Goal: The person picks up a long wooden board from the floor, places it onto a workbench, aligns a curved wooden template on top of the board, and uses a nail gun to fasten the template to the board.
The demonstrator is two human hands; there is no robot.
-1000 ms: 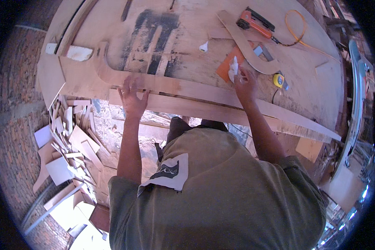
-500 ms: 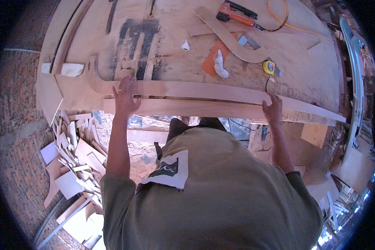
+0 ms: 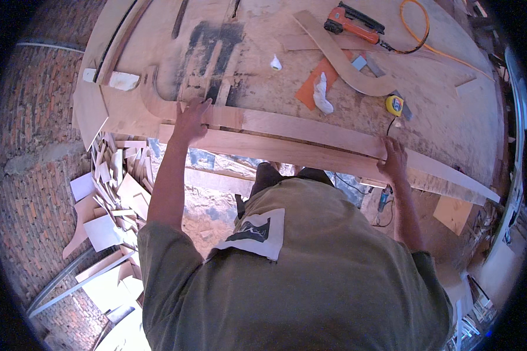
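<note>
A long wooden piece (image 3: 310,128) with a hooked left end lies along the near edge of the worktable (image 3: 445,111). Beside it, on my side, runs a straight wooden board (image 3: 281,153), with a narrow dark gap between them. My left hand (image 3: 192,121) is closed across the hooked piece near its left end, fingers over the far edge, thumb on the near side. Farther right, my right hand (image 3: 394,159) grips the same piece, thumb toward the gap. How firmly its partly hidden fingers press cannot be made out.
On the table lie an orange nail gun (image 3: 357,26) with an orange hose (image 3: 427,23), a curved wooden piece (image 3: 339,58), a yellow tape measure (image 3: 394,105), an orange sheet (image 3: 308,92) and a small white bottle (image 3: 276,63). Wood offcuts (image 3: 114,175) pile up below left, by a brick wall (image 3: 35,146).
The view has shifted, so the table and boards appear farther right and more tilted. My left fingers look more curled over the hooked piece; both hands stay at about the same places along it.
</note>
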